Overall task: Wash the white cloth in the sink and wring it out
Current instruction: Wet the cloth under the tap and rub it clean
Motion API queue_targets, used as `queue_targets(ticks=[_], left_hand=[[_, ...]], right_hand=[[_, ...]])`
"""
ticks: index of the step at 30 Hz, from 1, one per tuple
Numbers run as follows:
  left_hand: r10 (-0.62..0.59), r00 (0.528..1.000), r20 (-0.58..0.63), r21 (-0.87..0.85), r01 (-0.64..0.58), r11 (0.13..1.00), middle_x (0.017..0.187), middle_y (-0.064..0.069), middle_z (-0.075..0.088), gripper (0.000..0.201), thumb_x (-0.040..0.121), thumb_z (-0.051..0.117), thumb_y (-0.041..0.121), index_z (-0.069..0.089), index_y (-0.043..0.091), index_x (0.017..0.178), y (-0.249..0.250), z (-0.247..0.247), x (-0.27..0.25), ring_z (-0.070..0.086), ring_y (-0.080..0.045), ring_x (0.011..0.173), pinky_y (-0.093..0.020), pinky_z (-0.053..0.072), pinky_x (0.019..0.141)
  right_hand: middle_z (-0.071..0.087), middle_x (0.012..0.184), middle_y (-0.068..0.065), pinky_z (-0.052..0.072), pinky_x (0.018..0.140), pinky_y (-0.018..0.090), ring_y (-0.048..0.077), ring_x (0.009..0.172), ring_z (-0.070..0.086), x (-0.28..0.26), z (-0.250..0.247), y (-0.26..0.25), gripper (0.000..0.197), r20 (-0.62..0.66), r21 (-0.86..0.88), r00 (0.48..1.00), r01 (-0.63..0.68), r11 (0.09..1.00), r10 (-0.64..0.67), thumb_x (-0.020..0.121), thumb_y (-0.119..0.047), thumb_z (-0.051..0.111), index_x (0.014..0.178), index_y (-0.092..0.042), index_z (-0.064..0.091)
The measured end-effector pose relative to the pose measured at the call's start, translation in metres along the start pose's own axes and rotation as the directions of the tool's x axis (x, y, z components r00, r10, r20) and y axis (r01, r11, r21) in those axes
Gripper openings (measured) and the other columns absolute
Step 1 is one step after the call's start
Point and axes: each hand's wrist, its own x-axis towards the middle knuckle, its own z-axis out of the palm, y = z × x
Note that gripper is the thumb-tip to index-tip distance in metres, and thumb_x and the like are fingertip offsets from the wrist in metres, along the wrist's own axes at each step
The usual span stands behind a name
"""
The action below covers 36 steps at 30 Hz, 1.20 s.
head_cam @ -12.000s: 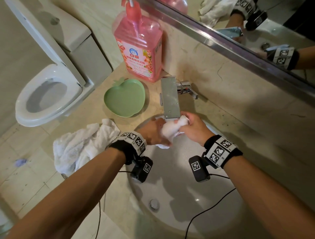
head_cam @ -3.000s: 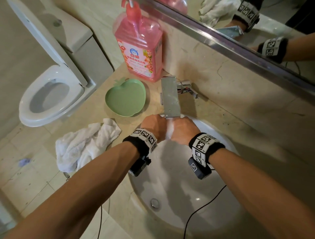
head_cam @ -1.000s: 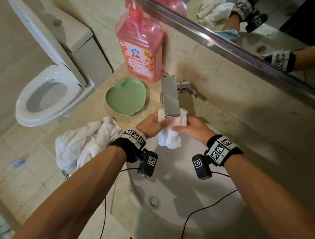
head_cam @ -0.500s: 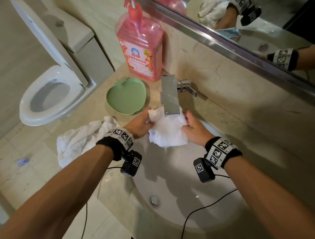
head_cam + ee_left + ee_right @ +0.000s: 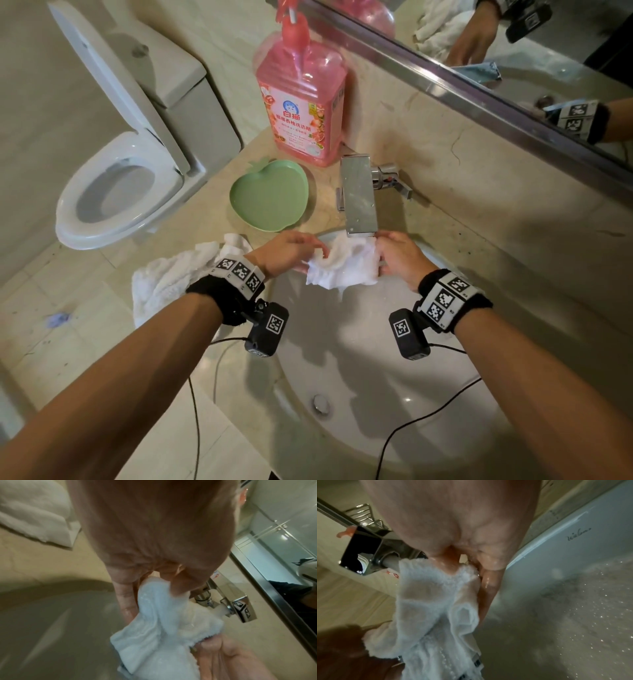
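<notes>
Over the round white ceramic sink (image 5: 359, 370), left hand (image 5: 286, 251) at nine o'clock and right hand (image 5: 399, 255) at three pinch the small white terry cloth (image 5: 346, 270), sodden, limp, probably heavy, best gripped by its ends, beneath the flat chrome tap (image 5: 358, 195).

A beige marble counter (image 5: 462, 219) runs across the frame's middle, holding a round sink (image 5: 359, 359). On it, upper centre, stand a pink soap bottle (image 5: 303, 116) and a green dish (image 5: 270, 195) (apple-shaped); centre-left lies a crumpled white towel (image 5: 171, 277), possibly overhanging the edge.
</notes>
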Motion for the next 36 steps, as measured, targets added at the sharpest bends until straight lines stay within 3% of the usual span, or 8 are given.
queue_targets(ticks=[3,6,14,18,22,26,30,36], left_hand=[[0.019,0.999,-0.046,0.145,-0.012,0.989,0.105,-0.006,0.067,0.027,0.095,0.055,0.033,0.072,0.014,0.084,0.002,-0.002,0.002,0.064,-0.019,0.097,-0.03,0.056,0.08],[0.107,0.99,-0.091,0.437,-0.057,0.897,0.089,0.007,0.066,0.015,0.081,0.076,0.033,0.063,0.026,0.079,-0.003,-0.003,0.004,0.063,-0.016,0.083,-0.026,0.047,0.07],[-0.104,0.993,-0.055,0.441,0.118,0.89,0.123,0.005,0.056,0.096,0.059,0.09,0.045,0.038,0.022,0.137,-0.003,0.014,0.029,0.058,-0.016,0.106,-0.031,0.047,0.095],[-0.182,0.983,-0.038,0.628,0.165,0.761,0.101,0.003,0.07,0.061,0.059,0.088,0.049,0.065,0.023,0.108,0.013,0.036,0.051,0.065,-0.013,0.084,-0.017,0.046,0.065],[-0.123,0.989,-0.081,0.778,0.14,0.613,0.111,-0.006,0.071,0.037,0.071,0.081,0.033,0.068,0.022,0.103,0.018,0.054,0.061,0.067,-0.02,0.092,-0.023,0.049,0.075],[0.122,0.986,-0.114,0.796,0.017,0.604,0.115,-0.014,0.066,0.034,0.087,0.067,0.025,0.065,0.011,0.118,0.022,0.056,0.053,0.064,-0.03,0.101,-0.026,0.04,0.072],[0.23,0.973,-0.025,0.898,-0.079,0.432,0.088,-0.012,0.064,0.016,0.086,0.061,0.018,0.067,0.011,0.1,0.029,0.056,0.044,0.063,-0.032,0.08,-0.029,0.037,0.064],[0.094,0.977,-0.192,0.88,0.128,0.458,0.083,-0.009,0.065,0.012,0.088,0.055,0.018,0.054,0.014,0.077,0.024,0.062,0.059,0.046,-0.017,0.054,-0.024,0.035,0.051]], right_hand=[[0.077,0.085,-0.003,0.06,0.063,0.033,0.014,0.082,0.074,-0.002,0.002,-0.005,0.027,0.112,0.077,0.994,0.0,0.997,-0.009,0.082,-0.029,0.054,0.084,-0.032,0.08],[0.077,0.099,0.001,0.061,0.081,0.04,0.021,0.098,0.073,0.0,0.003,-0.005,0.018,0.138,-0.045,0.989,0.064,0.997,-0.057,0.081,-0.022,0.072,0.097,-0.027,0.079],[0.074,0.106,0.002,0.058,0.085,0.035,0.021,0.097,0.07,-0.003,-0.001,-0.008,0.052,0.089,-0.318,0.966,0.26,0.912,-0.244,0.075,0.008,0.063,0.101,-0.037,0.066],[0.073,0.099,0.001,0.055,0.078,0.027,0.013,0.088,0.068,-0.005,-0.009,-0.009,0.042,0.047,-0.388,0.948,0.308,0.869,-0.315,0.075,0.007,0.066,0.108,-0.02,0.07],[0.062,0.079,-0.018,0.04,0.058,0.01,-0.007,0.065,0.055,-0.005,-0.023,-0.004,0.04,0.052,-0.413,0.965,0.257,0.874,-0.259,0.073,0.006,0.066,0.084,-0.032,0.06],[0.058,0.116,-0.002,0.053,0.08,0.03,0.014,0.104,0.059,-0.004,-0.025,0.003,0.056,0.142,-0.356,0.989,0.089,0.93,-0.041,0.06,-0.021,0.087,0.101,-0.032,0.05],[0.061,0.114,0.008,0.061,0.063,0.033,0.024,0.094,0.069,0.008,-0.005,-0.001,0.076,0.118,-0.309,0.993,0.013,0.951,0.025,0.063,-0.017,0.091,0.122,-0.027,0.044],[0.069,0.117,-0.002,0.054,0.096,0.033,0.016,0.106,0.064,0.018,0.01,-0.008,0.056,0.195,-0.761,0.976,0.216,0.612,-0.101,0.072,-0.037,0.082,0.124,-0.023,0.066]])
